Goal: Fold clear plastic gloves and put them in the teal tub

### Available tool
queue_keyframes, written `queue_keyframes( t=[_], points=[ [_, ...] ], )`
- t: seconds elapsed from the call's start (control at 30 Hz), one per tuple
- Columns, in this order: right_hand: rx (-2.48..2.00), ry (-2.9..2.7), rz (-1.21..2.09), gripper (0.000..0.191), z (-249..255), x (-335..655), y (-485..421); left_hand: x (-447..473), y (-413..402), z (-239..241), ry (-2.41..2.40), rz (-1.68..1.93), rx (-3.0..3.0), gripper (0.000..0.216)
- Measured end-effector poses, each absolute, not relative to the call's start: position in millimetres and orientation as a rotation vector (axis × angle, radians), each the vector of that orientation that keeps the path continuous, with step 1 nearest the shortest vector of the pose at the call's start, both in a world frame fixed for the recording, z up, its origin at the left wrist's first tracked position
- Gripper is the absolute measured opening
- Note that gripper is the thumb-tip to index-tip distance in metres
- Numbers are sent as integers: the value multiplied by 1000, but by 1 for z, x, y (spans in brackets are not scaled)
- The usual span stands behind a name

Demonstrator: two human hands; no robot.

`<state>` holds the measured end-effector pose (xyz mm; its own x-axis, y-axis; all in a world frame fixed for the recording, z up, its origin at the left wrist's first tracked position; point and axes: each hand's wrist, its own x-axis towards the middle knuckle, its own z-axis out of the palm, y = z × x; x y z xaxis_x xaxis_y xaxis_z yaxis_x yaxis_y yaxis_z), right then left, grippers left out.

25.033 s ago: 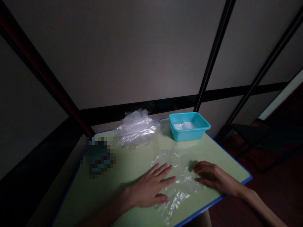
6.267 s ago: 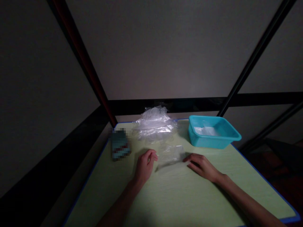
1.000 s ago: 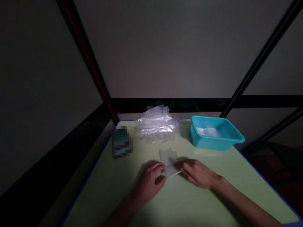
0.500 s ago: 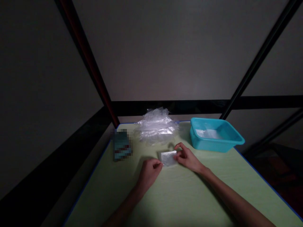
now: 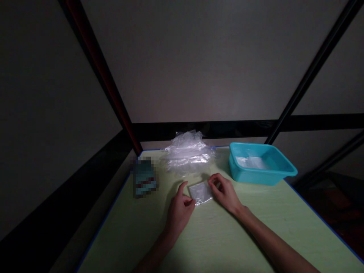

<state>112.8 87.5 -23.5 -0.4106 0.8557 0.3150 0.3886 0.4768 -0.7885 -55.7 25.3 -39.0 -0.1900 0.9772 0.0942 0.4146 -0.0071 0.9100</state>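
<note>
A small folded clear plastic bag (image 5: 201, 192) is between my two hands, close over the table. My left hand (image 5: 179, 209) pinches its near left corner, with the index finger lifted away from the thumb. At the far right corner, the fingertips of my right hand (image 5: 226, 193) are closed on the edge of the bag. Just beyond lies a loose heap of clear plastic bags (image 5: 189, 153), crinkled and shiny.
On the right of the pale green table (image 5: 216, 235) stands a turquoise plastic basin (image 5: 256, 176) with folded clear plastic (image 5: 251, 162) inside. A blurred-out dark green item (image 5: 145, 178) lies at the left edge. A wall panel (image 5: 199, 76) rises behind the table.
The folded bag has turned slightly, its left side swinging nearer. My left index finger has lifted and stretched out, while the fingers of my right hand have drawn together at the bag's far right corner.
</note>
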Motion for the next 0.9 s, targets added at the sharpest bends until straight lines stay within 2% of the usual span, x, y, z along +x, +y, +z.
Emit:
queue_keyframes(
  t=[0.07, 0.2, 0.27, 0.43, 0.53, 0.67, 0.8, 0.9],
  points=[
    [-954, -2150, 701, 25, -17, 114, 79, -56, 26, -39, 1653, 1155, 1454, 59],
    [-728, -2664, 372, 59, -12, 109, 70, -56, 26, -35, 1650, 1144, 1464, 58],
    [-710, -2800, 311, 68, -15, 106, 69, -56, 25, -32, 1654, 1145, 1470, 57],
    [-735, -2876, 312, 70, -24, 103, 71, -57, 23, -30, 1638, 1150, 1472, 54],
    [-736, -2867, 308, 70, -23, 104, 72, -60, 21, -31, 1654, 1135, 1527, 44],
    [-686, -2861, 270, 74, -21, 106, 72, -63, 13, -28, 1739, 1071, 1949, 33],
    [-675, -2836, 214, 77, -22, 111, 71, -63, 5, -24, 1630, 692, 2526, 47],
    [-703, -2844, 205, 78, -24, 112, 70, -65, 1, -26, 1638, 443, 2677, 50]
  ],
)
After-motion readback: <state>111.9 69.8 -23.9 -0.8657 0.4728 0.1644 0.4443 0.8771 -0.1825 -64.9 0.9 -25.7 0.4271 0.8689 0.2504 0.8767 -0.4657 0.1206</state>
